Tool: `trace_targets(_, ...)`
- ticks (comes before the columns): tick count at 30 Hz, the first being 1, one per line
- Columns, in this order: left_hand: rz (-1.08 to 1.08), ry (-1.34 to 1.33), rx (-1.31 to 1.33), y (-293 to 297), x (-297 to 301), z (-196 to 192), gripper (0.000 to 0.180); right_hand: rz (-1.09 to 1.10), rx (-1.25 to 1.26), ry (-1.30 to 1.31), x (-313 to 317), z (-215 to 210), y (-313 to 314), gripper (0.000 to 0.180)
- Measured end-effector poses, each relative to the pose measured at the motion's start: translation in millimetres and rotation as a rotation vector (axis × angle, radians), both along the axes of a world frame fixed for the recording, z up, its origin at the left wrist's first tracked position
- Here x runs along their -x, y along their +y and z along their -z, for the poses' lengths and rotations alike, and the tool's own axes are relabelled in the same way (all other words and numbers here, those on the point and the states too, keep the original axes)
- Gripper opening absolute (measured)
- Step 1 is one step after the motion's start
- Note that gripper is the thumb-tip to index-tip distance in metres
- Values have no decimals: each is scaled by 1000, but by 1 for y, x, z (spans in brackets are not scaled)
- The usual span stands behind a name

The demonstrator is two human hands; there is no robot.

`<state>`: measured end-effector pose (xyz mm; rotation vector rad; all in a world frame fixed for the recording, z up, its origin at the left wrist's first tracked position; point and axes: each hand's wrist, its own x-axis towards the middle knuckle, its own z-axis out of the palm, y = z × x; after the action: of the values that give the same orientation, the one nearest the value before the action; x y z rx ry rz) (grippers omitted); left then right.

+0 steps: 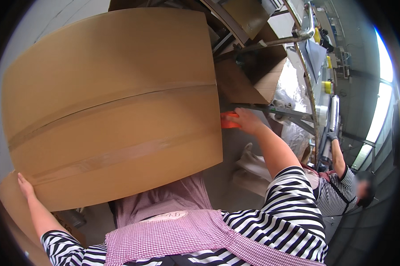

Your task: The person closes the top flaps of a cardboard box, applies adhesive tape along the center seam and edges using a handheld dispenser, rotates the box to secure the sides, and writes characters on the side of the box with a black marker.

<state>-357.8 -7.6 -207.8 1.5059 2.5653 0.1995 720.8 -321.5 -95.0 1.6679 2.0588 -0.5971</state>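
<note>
A large brown cardboard box (115,106), taped shut along its middle seam, fills the left and centre of the head view. My left hand (24,185) presses flat against its lower left edge. My right hand (246,120) is at the box's right edge, closed around an orange tape dispenser (228,120). My striped sleeves and a pink checked apron show at the bottom.
An open cardboard box (262,75) sits behind on the right under metal frame bars (275,42). Clear plastic sheeting (293,88) lies beside it. Another person in a striped top and dark glove (337,177) works at the right. Grey floor lies below.
</note>
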Motion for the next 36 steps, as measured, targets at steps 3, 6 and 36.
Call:
trace_targets(3, -50, 477, -60, -8, -81, 22, 106, 25, 30, -17, 1, 26, 2, 69)
trace_targets(6, 392, 439, 262, -69, -341, 1, 81, 252, 167, -134, -4, 19, -19, 69)
trace_targets(36, -265, -1955, 307, -229, -365, -214, 30, -271, -668, 962, 450, -83, 58, 63)
